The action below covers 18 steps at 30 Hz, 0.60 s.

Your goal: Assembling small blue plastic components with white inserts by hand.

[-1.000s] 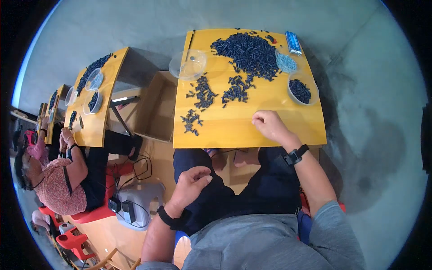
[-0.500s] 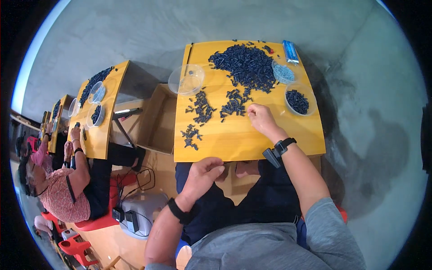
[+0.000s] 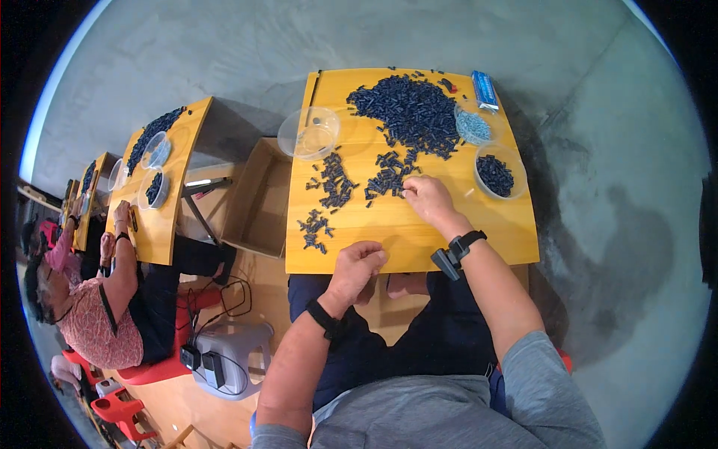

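right hand [image 3: 428, 199] at the middle pile of dark pieces [image 3: 387, 179], left hand [image 3: 356, 269] on its near side; fingers curled, cannot tell if grasping. pieces look light, stiff: pinch mid-length.

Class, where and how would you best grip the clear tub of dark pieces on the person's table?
Probably by the outer wall of the tub of dark pieces, just below the rim, the right hand coming from the near side: it is round, upright and open-topped, and a tub of blue pieces sits close behind it.
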Available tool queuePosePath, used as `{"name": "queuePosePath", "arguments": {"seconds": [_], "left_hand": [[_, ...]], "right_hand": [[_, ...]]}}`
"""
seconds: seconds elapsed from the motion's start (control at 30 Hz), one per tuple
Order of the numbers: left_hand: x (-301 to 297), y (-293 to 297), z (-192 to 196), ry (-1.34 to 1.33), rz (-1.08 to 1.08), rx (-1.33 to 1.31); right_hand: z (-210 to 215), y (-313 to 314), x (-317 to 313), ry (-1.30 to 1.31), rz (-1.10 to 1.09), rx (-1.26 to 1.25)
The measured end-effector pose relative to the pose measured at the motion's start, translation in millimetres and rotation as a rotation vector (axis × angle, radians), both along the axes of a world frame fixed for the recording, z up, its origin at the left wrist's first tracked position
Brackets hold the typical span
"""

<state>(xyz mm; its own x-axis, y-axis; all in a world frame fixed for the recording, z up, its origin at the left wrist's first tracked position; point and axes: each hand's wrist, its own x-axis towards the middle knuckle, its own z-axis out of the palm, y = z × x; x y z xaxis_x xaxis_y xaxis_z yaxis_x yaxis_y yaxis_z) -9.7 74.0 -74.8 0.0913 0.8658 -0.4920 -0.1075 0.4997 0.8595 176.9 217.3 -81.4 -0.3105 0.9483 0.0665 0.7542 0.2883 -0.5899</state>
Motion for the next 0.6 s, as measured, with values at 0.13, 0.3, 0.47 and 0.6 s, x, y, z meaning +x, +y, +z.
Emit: {"name": "queuePosePath", "arguments": {"seconds": [0.13, 0.3, 0.47, 0.6], "left_hand": [[3, 3, 1, 0.004, 0.01, -0.009], [10, -1, 14, 0.044, 0.12, 0.12], [25, -2, 49, -0.058, 0.257, 0.204], [31, -6, 67, -0.154, 0.301, 0.313]], "right_hand": [[-12, -1, 7, 0.032, -0.017, 0.109], [8, -28, 7, 0.579, -0.082, -0.307], [43, -64, -5, 0.896, 0.092, -0.414], [59, -84, -12, 1.014, 0.166, -0.466]]}}
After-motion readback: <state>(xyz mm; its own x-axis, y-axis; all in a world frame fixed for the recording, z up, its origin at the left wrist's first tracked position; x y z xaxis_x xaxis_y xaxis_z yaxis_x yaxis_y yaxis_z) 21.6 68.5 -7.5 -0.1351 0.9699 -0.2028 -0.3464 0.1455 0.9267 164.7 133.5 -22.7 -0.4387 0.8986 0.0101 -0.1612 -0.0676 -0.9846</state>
